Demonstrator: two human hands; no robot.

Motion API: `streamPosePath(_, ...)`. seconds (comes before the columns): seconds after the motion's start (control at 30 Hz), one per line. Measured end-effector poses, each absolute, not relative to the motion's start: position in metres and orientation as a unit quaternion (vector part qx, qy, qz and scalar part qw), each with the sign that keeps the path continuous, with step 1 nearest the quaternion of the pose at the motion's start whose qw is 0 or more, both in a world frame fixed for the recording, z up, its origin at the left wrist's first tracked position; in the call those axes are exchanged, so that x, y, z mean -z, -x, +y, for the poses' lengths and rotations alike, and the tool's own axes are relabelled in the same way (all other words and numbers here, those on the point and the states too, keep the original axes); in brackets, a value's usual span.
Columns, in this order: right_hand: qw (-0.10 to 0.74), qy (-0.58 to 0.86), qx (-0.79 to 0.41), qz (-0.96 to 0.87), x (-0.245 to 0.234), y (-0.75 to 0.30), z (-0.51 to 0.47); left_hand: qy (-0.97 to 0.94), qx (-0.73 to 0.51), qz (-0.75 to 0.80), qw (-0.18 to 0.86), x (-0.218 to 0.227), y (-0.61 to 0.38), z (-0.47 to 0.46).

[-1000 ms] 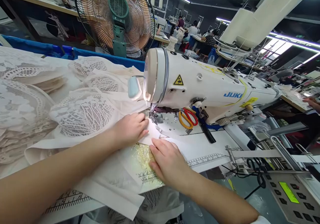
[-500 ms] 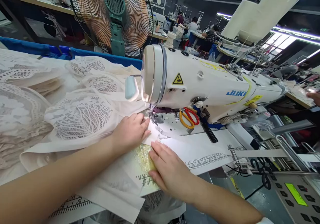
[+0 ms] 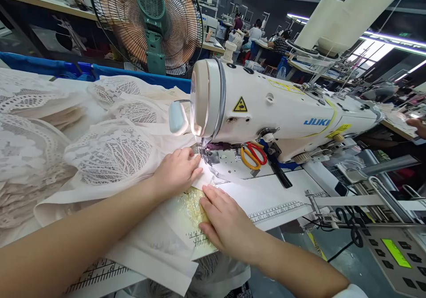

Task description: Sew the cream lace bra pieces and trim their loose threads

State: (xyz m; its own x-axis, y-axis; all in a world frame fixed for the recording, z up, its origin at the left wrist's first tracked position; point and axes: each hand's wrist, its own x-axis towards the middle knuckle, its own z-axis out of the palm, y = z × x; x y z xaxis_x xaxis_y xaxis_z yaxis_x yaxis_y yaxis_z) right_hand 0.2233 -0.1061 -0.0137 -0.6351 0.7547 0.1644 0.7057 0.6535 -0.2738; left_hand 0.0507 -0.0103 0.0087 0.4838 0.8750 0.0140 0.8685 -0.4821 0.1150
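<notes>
White fabric (image 3: 202, 180) lies under the presser foot (image 3: 207, 153) of a white JUKI sewing machine (image 3: 286, 107). My left hand (image 3: 176, 171) presses on it just left of the foot, fingers bent and close together. What lies under those fingertips is partly hidden. Nearer to me, my right hand (image 3: 229, 220) rests with its fingers stretched forward and its thumb apart, the fingertips at the fabric's edge. Between the hands, a shiny yellowish taped patch (image 3: 193, 209) covers part of the table. Lace-patterned white pieces (image 3: 113, 153) spread out left of the machine.
Scissors with red and yellow handles (image 3: 254, 155) lie beneath the machine arm, beside a black-handled tool (image 3: 281, 173). A large fan (image 3: 151, 22) stands behind. Metal guides and a control panel (image 3: 396, 253) are at right. Other people sit at far machines.
The view has shifted slightly. Both hands keep nearly the same place by the presser foot, and the lace pieces at left sit a little further right.
</notes>
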Motion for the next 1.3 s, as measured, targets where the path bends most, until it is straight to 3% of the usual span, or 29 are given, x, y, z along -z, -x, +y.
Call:
streamPosePath(0.17,0.142,0.421,-0.081,-0.892,0.014,-0.216,-0.097,-0.871,-0.022,0.491,0.015,-0.007,-0.046,0.005)
streamPosePath(0.37,0.171,0.439,-0.071,-0.879,0.017,-0.207,-0.092,-0.917,-0.044,0.382,-0.107,-0.010,-0.042,-0.008)
streamPosePath(0.53,0.189,0.450,-0.084,-0.869,0.021,-0.204,-0.092,-0.932,-0.036,0.359,-0.038,-0.004,-0.035,-0.040)
streamPosePath(0.77,0.202,0.436,-0.098,-0.871,0.025,-0.209,-0.092,-0.946,-0.108,0.300,-0.054,0.000,-0.020,-0.029)
streamPosePath(1.3,0.210,0.426,-0.116,-0.873,0.024,-0.212,-0.091,-0.947,-0.067,0.314,-0.028,0.000,-0.010,0.002)
